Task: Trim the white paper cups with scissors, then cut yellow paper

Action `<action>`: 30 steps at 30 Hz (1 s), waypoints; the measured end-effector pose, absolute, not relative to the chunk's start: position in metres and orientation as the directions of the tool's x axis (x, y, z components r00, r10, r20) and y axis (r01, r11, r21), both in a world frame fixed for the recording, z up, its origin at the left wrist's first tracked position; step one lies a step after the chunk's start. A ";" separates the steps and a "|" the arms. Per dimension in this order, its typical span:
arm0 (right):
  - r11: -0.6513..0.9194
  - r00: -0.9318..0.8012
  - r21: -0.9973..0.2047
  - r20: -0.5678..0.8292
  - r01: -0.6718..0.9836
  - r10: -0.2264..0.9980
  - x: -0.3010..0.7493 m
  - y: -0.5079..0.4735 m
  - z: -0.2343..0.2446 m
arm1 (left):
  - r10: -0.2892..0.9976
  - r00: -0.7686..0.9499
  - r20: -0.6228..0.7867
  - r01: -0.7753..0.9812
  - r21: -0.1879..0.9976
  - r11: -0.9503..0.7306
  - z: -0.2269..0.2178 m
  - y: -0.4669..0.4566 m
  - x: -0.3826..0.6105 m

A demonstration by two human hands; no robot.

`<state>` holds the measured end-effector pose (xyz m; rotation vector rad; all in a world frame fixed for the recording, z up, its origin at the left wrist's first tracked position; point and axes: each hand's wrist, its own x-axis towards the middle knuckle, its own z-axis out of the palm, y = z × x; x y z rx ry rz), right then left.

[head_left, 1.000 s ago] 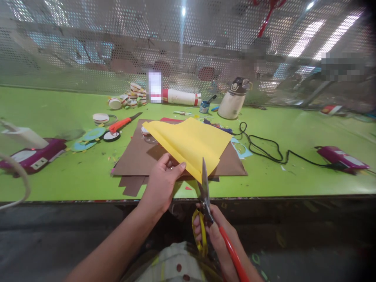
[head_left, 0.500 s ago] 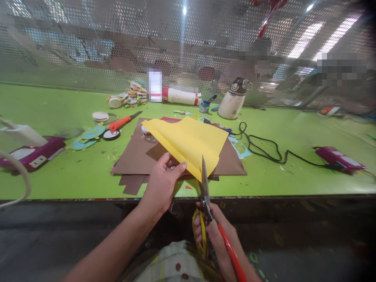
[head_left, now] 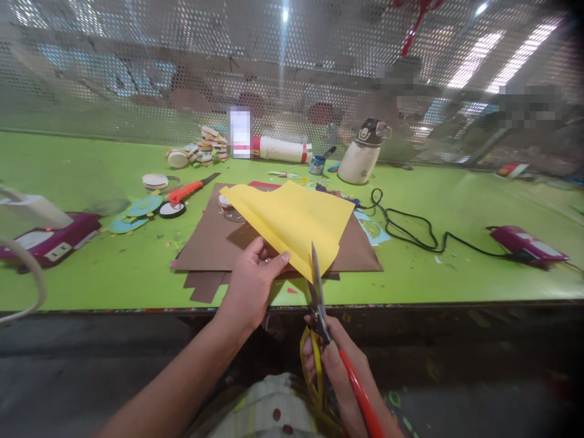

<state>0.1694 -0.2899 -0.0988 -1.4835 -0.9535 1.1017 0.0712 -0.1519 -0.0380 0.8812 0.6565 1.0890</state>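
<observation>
A yellow sheet of paper [head_left: 296, 219] is pinched at its near left edge between the thumb and fingers of my left hand [head_left: 258, 274]. My right hand [head_left: 337, 359] is wrapped round the handles of a pair of scissors [head_left: 319, 298], one handle red and the other looking yellow. The blades point away from me and stand slightly apart, with the paper's near corner between them. One blade lies over the paper; the other is mostly hidden beneath it. Under the yellow sheet, brown card sheets [head_left: 205, 243] lie on the green table [head_left: 456, 213].
An orange-handled knife [head_left: 187, 191], a tape roll [head_left: 172, 210] and pale blue discs [head_left: 143, 207] lie left. Purple power strips [head_left: 68, 237] sit at both sides, a black cable [head_left: 415, 228] running to the right one. A flask [head_left: 360, 158] and small blue jar [head_left: 317, 164] stand behind.
Almost nothing differs. The scissors have shifted very slightly at the paper's near corner, while my left hand and the yellow sheet stay in place.
</observation>
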 end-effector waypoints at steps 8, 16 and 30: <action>-0.196 0.269 -0.980 -0.184 0.020 0.945 0.170 -0.290 -0.105 | 0.937 0.347 -0.040 -0.468 0.858 0.210 -0.037 -0.152 0.071; -0.173 0.267 -0.983 -0.153 0.055 0.951 0.171 -0.291 -0.100 | 0.930 0.365 -0.036 -0.472 0.854 0.218 -0.038 -0.152 0.071; -0.177 0.239 -0.983 -0.159 0.055 0.958 0.171 -0.293 -0.092 | 0.930 0.367 -0.030 -0.471 0.856 0.214 -0.037 -0.152 0.071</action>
